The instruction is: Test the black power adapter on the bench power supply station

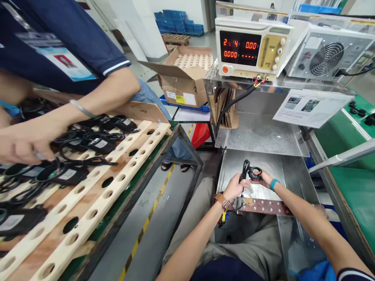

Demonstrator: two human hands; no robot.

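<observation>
Over the metal tray (281,171), my left hand (235,186) is closed around a black cable (245,168), part of which rises above the fingers as a folded bundle. My right hand (263,178) pinches a round coil of black cable at its left side, close to the left fingertips. The two cable parts lie against each other; whether they are one cable I cannot tell. A length of it hangs below my left hand toward a brown strip (263,205) with metal studs along the tray's front edge.
At left, a co-worker's hand (29,140) works among black adapters (68,174) on a wooden rack (120,177) with holes. A power supply (252,47) with red digits stands on the shelf ahead. An open cardboard box (184,86) sits behind. A metal bar (345,156) slants at right.
</observation>
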